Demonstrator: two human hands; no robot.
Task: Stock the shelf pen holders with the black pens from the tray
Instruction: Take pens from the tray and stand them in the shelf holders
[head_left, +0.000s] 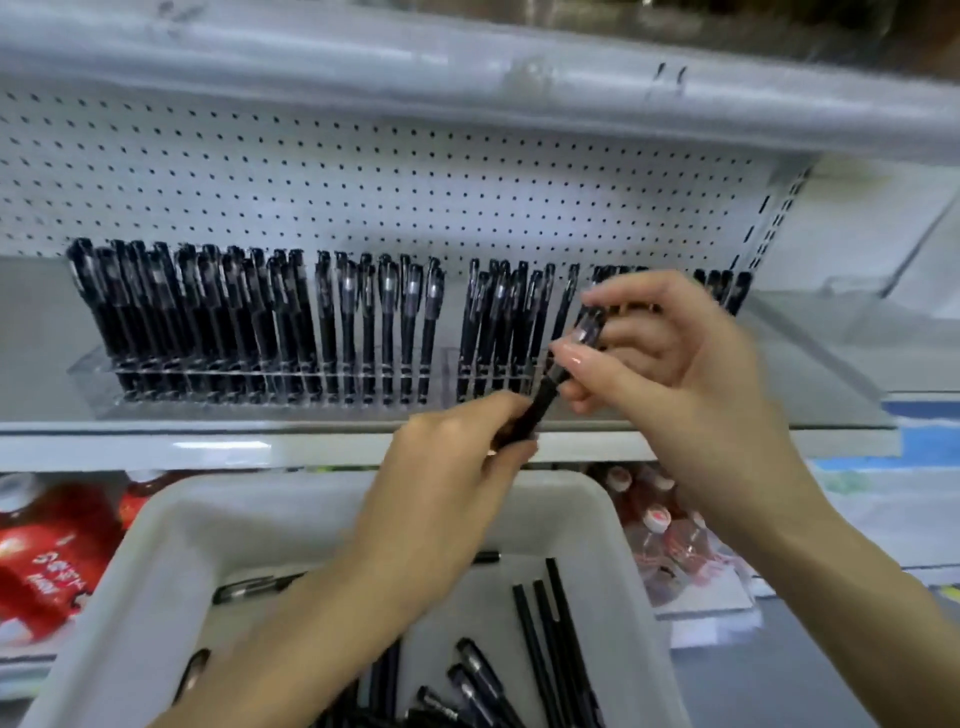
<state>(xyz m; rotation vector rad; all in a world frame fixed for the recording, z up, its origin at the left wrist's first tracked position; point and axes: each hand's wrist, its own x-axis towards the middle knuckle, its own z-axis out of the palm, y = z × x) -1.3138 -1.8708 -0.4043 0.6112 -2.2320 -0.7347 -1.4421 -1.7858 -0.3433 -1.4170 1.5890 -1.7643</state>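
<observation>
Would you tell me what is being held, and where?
One black plastic pen: left hand grips its lower barrel, right hand pinches its upper end.

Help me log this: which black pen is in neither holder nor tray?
The tilted pen held between both hands: the left hand grips its lower end, the right hand pinches its upper end. The others stand in holders or lie in the tray.

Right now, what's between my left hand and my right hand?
One black pen spans the gap: the left hand grips its lower end, and the right hand pinches its upper end. The head view shows it.
</observation>
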